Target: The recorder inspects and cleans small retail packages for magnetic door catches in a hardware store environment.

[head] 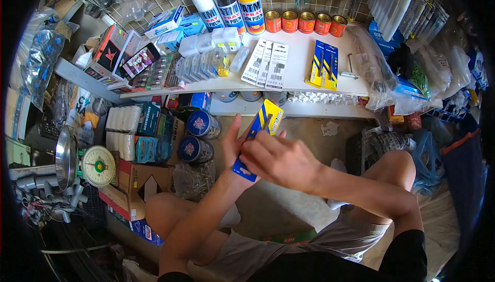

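A blue-and-yellow carded drill bit pack [274,116] lies tilted across my left hand [233,142], whose thumb stands up beside the card. Over the card's middle lies my right hand [280,158], its fingers curled against the front; what the fingertips pinch is hidden. On the white shelf ahead, similar blue-and-yellow packs [330,67] lie face up at the right. Several white-backed cards [277,65] lie face down and overlapping to their left. A small metal piece with a thin rod [349,74] rests near the shelf's right end.
Spray cans [249,9], small orange tins [306,23] and clear plastic boxes [197,65] stand on the shelf. A phone [140,61] leans at the left. Below are round blue tins [203,124], a dial scale [99,166] and a cardboard box [149,179]. Plastic bags [429,162] sit right.
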A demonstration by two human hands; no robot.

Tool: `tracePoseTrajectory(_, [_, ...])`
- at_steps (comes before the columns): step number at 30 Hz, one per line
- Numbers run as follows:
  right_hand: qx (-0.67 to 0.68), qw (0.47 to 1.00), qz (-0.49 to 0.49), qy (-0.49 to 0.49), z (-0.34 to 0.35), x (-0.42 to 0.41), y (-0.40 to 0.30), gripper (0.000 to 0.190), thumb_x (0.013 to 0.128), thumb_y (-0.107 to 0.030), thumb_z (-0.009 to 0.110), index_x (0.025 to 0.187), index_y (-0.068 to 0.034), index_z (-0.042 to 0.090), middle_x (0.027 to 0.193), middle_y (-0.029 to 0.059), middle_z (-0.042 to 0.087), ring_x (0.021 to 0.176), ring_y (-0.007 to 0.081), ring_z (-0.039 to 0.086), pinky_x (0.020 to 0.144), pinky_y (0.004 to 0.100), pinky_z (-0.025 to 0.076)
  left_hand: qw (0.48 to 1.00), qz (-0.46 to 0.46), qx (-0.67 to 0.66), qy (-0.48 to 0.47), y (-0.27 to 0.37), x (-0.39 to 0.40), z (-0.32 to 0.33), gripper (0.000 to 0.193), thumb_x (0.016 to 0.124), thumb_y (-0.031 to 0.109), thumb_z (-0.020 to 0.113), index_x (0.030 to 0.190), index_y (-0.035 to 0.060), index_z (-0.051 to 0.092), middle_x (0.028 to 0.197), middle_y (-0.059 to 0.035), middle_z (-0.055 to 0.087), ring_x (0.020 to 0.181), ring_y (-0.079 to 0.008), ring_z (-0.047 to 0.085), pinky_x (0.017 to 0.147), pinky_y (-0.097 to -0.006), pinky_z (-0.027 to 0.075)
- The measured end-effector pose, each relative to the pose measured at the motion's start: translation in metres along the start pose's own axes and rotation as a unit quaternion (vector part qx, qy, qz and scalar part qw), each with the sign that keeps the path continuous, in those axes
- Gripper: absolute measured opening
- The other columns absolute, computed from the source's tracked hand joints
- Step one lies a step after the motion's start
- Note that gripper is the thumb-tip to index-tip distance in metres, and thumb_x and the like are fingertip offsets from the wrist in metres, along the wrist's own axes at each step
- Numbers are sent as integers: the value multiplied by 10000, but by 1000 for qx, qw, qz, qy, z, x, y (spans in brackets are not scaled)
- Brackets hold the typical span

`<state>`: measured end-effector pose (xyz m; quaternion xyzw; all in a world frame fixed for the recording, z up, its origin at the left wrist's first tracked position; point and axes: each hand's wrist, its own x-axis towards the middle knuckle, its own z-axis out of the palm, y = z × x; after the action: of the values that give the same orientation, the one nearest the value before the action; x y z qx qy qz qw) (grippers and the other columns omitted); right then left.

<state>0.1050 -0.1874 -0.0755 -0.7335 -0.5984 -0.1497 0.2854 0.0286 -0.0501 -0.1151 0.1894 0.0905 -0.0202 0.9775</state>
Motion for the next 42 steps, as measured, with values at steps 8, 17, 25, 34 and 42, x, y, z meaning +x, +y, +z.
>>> tracePoseTrajectory(8, [55,995,80,21,12,12,37,203,935,-254,724,1067,-112,661,970,71,634,782,251,703,622,404,611,986,-13,-161,-33,1,-4,0,698,1053,617,379,1518,108,489,1504,-110,547,1433,-237,472,1257,-475,266])
tracePoseTrajectory(17, [116,990,81,4,13,11,43,269,912,-228,762,1135,-98,685,1018,74,655,793,254,706,638,372,614,991,9,-129,38,9,-3,19,704,1045,609,431,1465,56,540,1395,-112,636,1275,-235,608,1193,-426,369])
tracePoseTrajectory(25, [85,996,-9,20,10,9,16,279,919,-235,764,1166,-128,694,993,28,641,795,190,702,596,358,601,998,13,-53,-2,18,-7,9,750,1023,612,472,1495,31,515,1461,-185,582,1398,-276,524,1214,-440,362])
tracePoseTrajectory(34, [103,993,-42,47,15,3,16,202,943,-267,721,1112,-163,686,959,14,624,766,183,696,556,345,582,995,34,-85,49,13,-7,10,679,1059,593,410,1429,46,566,1315,-137,690,1228,-251,646,1148,-419,437])
tracePoseTrajectory(42, [123,988,-83,40,7,-5,-9,252,903,-243,785,1117,-121,727,1095,35,709,840,218,737,653,328,613,996,42,-37,65,10,-7,31,676,1054,603,424,1431,65,583,1329,-148,680,1229,-265,645,1178,-456,412])
